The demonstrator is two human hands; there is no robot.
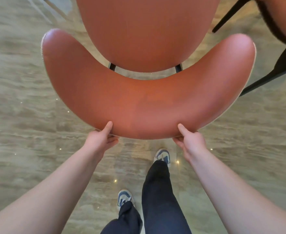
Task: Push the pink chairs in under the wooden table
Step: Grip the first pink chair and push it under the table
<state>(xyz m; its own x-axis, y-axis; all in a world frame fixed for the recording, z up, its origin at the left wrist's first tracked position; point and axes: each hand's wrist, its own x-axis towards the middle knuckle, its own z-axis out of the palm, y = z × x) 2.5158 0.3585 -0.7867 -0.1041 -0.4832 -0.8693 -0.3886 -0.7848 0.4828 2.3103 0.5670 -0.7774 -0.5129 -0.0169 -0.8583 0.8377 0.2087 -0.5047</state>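
A pink chair (147, 102) fills the middle of the view, seen from above, its curved backrest toward me and its seat beyond it. My left hand (100, 138) grips the backrest's near edge left of centre, thumb on top and fingers underneath. My right hand (190, 139) grips the same edge right of centre in the same way. A second pink chair (283, 16) with black legs shows at the top right corner. The wooden table is out of sight.
The floor (20, 115) is glossy beige stone with light reflections. My feet in blue and white shoes (162, 156) stand just behind the chair. A pale slanted leg (58, 7) crosses the top left. Black legs of the second chair (273, 75) reach out at the right.
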